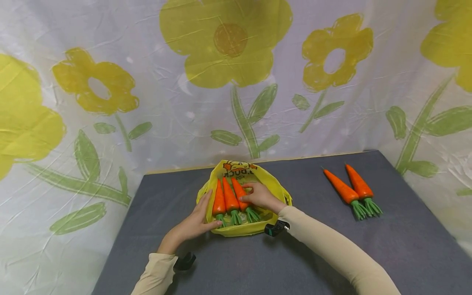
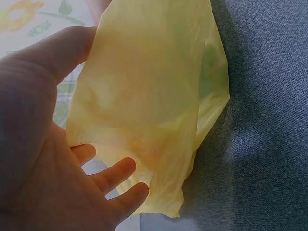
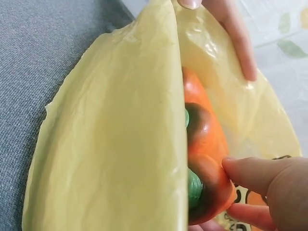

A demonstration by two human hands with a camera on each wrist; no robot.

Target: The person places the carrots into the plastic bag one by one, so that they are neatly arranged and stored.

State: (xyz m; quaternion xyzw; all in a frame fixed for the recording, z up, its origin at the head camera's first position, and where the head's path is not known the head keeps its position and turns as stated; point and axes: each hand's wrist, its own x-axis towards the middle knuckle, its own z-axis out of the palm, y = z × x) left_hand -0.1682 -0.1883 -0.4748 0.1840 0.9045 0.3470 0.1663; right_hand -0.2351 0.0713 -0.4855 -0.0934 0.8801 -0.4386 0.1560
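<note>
A yellow plastic bag (image 1: 271, 182) lies with its mouth spread wide, three orange carrots (image 1: 230, 200) with green stems side by side in it. My right hand (image 1: 259, 196) reaches into the bag and holds the rightmost carrot (image 1: 239, 191) between thumb and fingers. In the right wrist view, its thumb rests against the orange carrot (image 3: 211, 180), partly hidden behind the bag's front fold (image 3: 110, 120). My left hand (image 1: 193, 223) is at the bag's left rim, fingers extended and thumb spread. The left wrist view shows the bag side (image 2: 139, 91) between its thumb and fingers.
Two more carrots, one (image 1: 341, 186) overlapping the other (image 1: 358, 180) near their stems, lie on the right of the dark grey table (image 1: 313, 241). A flower-printed curtain (image 1: 155, 61) stands behind the table and along its sides.
</note>
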